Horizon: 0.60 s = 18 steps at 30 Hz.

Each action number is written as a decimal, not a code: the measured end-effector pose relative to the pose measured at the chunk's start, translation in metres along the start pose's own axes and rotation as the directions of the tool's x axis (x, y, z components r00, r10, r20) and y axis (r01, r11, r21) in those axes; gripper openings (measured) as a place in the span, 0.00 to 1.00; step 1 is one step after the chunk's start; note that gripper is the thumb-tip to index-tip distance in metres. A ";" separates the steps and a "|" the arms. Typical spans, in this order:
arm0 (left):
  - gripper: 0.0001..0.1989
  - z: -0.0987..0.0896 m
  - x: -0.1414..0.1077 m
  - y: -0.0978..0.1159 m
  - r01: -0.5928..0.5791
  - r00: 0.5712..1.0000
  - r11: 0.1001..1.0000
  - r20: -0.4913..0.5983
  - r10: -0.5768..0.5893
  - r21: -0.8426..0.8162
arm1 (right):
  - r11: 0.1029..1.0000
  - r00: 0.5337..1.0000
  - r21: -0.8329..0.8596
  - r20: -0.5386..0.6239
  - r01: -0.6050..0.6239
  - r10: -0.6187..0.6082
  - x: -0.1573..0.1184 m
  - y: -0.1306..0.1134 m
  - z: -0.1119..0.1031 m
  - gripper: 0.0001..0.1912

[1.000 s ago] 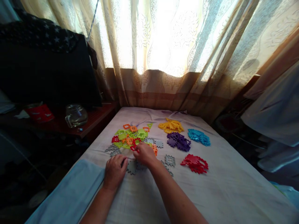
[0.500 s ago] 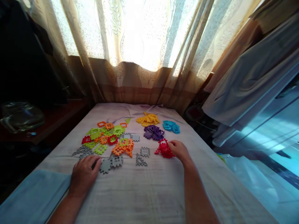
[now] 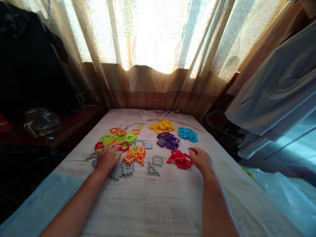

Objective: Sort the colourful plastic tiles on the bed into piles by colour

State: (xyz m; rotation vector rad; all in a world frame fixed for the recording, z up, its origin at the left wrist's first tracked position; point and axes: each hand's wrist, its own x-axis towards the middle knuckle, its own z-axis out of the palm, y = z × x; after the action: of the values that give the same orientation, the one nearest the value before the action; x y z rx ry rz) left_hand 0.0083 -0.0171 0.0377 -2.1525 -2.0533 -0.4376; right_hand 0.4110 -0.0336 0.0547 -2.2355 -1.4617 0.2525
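My left hand [image 3: 108, 158] reaches over the mixed pile at the left, its fingers stretched out and resting among lime green interlocking plastic tiles [image 3: 107, 139]. A small red square tile [image 3: 124, 146] lies just past its fingertips, and grey tiles [image 3: 127, 168] are beside and partly under the hand. To the right, my right hand [image 3: 201, 160] is just beside a heap of red tiles [image 3: 179, 159]. Its thumb and forefinger are slightly apart with nothing visible between them; the other fingers are curled and partly hidden. Orange tiles [image 3: 135, 155] lie between the hands, nearer the left.
Sorted heaps of yellow tiles [image 3: 162, 125], purple tiles [image 3: 168, 140] and blue tiles [image 3: 187, 134] lie farther back. Two loose grey tiles [image 3: 157, 160] sit mid-cloth. A glass jug [image 3: 42, 122] stands on a dark side table at left. Curtains hang behind; a light blue cloth [image 3: 46, 197] lies front left.
My left hand has moved forward and right, from the grey tiles onto the green ones. My right hand has drawn away from the red heap, which now lies more spread out. The view has shifted slightly.
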 end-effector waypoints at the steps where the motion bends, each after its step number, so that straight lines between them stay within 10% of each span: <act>1: 0.16 0.000 0.007 0.002 -0.020 0.999 1.000 0.025 0.020 0.002 | 1.000 1.000 0.014 -0.009 -0.007 0.007 0.000 0.001 -0.002 0.17; 13: 0.09 -0.002 0.031 0.007 -0.088 0.993 0.983 0.062 0.099 -0.158 | 0.995 0.994 0.097 -0.105 -0.031 0.042 0.003 0.009 0.000 0.17; 18: 0.15 -0.013 0.026 0.049 -0.087 0.994 0.931 0.036 0.106 -0.355 | 0.990 0.987 0.141 -0.153 -0.020 0.042 0.006 0.011 0.003 0.17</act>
State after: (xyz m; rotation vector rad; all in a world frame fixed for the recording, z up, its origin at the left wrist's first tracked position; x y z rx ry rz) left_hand 0.0566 0.0004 0.0630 -2.4769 -2.0112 -0.7972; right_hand 0.4212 -0.0310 0.0470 -2.1168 -1.2882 0.1793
